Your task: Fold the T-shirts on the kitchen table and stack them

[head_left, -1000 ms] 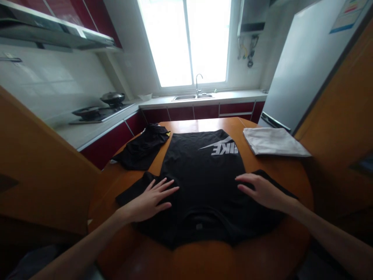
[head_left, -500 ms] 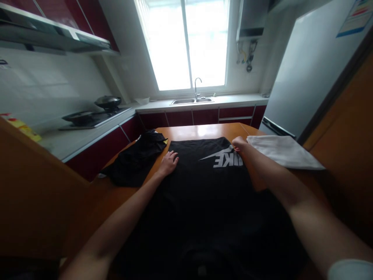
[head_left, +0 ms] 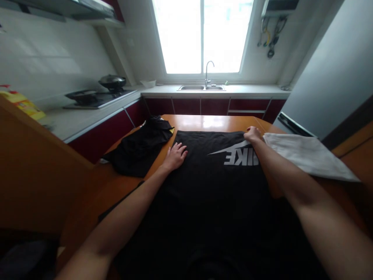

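Observation:
A black T-shirt [head_left: 215, 186] with a white logo lies flat on the round wooden table [head_left: 204, 122], its bottom hem at the far side. My left hand [head_left: 175, 155] rests with fingers spread on the shirt's far left edge. At the far right corner of the hem my right hand [head_left: 252, 134] has its fingers curled on the cloth; whether it pinches the fabric is hard to see. Both arms stretch out over the shirt.
A crumpled black garment [head_left: 140, 149] lies on the table's left side. A folded white cloth [head_left: 305, 155] lies on the right. Beyond the table are a counter with a sink [head_left: 201, 88], a stove with pans [head_left: 96, 95], and a grey fridge [head_left: 329, 74].
Both hands slid from the shirt's near shoulder area up to its far hem. Since half a second ago the view has shifted and the hands have stayed near the hem corners.

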Demonstrator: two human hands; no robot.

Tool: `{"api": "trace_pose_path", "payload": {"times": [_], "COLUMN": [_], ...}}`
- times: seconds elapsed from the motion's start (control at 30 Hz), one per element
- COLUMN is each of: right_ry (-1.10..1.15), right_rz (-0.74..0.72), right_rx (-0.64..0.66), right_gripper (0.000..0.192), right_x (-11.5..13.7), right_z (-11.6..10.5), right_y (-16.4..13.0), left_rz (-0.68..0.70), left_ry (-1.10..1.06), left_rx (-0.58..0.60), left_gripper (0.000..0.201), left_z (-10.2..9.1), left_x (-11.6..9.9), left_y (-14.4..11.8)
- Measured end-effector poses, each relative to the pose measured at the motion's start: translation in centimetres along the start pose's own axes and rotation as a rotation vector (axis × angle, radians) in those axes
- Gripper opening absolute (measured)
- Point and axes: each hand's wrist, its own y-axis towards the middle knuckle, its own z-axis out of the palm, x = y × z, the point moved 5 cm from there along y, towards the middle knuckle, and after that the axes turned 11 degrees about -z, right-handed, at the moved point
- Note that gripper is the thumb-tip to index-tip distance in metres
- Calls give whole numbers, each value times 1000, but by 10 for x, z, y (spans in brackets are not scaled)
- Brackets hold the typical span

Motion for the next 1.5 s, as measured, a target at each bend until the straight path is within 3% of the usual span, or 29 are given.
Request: {"api": "trace_pose_path", "payload": {"times": [0.13, 0.23, 0.4, 0.6, 0.73, 0.83, 0.9, 1.0, 1.07, 1.13, 1.2, 1.37, 1.5], "right_ry": [-173, -190, -206, -218, -220, -185, -146, -88, -39, -26, -72, -122, -173], "right_rz": [-62, -137, -94, -113, -158, -292, -415, -560, -587, -556, -530, -627, -639], "right_rx": [23, 152, 289, 298, 174, 63, 64, 164, 295, 428, 475, 252, 210], "right_gripper": [39, 48, 71, 74, 70, 63, 58, 55, 56, 56, 55, 51, 54], "right_x": [5, 9, 1, -5, 3, 29, 52, 77, 79, 66, 46, -4, -33], "right_z": [16, 37, 59, 66, 57, 43, 32, 15, 5, -6, -20, -57, -67], "right_y": [-17, -26, -27, -4, 5, -14, -45, -109, -156, -200, -240, -317, -352], "left_rz": [-12, 11, 47, -65, -66, 34, 149, 305, 336, 343, 333, 250, 226], "left_ry": [13, 30, 89, 142, 86, 82, 92, 114, 108, 96, 89, 88, 140], "left_rx": [-3, 6, 81, 198, 85, -29, -11, 205, 314, 331, 352, 228, 240], "left_gripper": [49, 51, 58, 71, 66, 58, 55, 51, 50, 52, 54, 59, 60], "left_z": [-8, -10, 2, 23, 10, -12, -24, -32, -40, -50, -56, -56, -49], "left_x": [2, -1, 0, 20, 9, -14, -29, -44, -45, -39, -29, -2, 8], "left_y": [16, 46, 102, 131, 131, 102, 62, -21, -79, -127, -165, -222, -247]}}
